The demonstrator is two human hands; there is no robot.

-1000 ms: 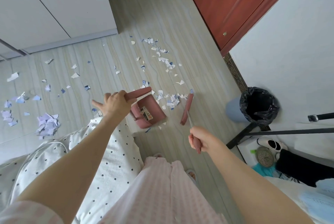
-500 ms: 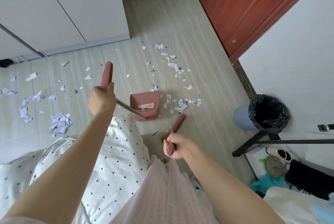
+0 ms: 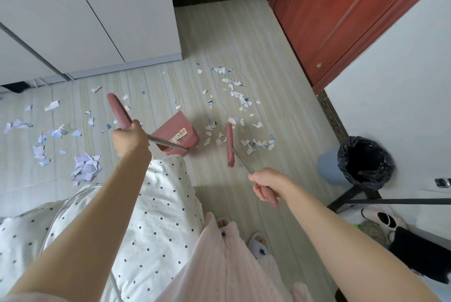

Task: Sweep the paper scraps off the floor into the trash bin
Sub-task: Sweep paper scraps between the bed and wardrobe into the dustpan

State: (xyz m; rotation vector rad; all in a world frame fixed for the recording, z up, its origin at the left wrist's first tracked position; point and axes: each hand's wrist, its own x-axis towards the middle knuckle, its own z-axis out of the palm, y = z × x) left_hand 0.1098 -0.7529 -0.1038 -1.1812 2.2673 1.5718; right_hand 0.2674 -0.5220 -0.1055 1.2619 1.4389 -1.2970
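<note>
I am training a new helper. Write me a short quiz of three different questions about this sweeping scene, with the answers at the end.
1. True or false: the trash bin has a black bag in it.
2. Which hand grips the handle of the pink dustpan? A) left hand B) right hand C) neither
3. Fill the gap: the broom head lies between the dustpan and a row of paper scraps on the ____.

Key
1. True.
2. A. The right hand grips the broom handle.
3. floor.
</note>
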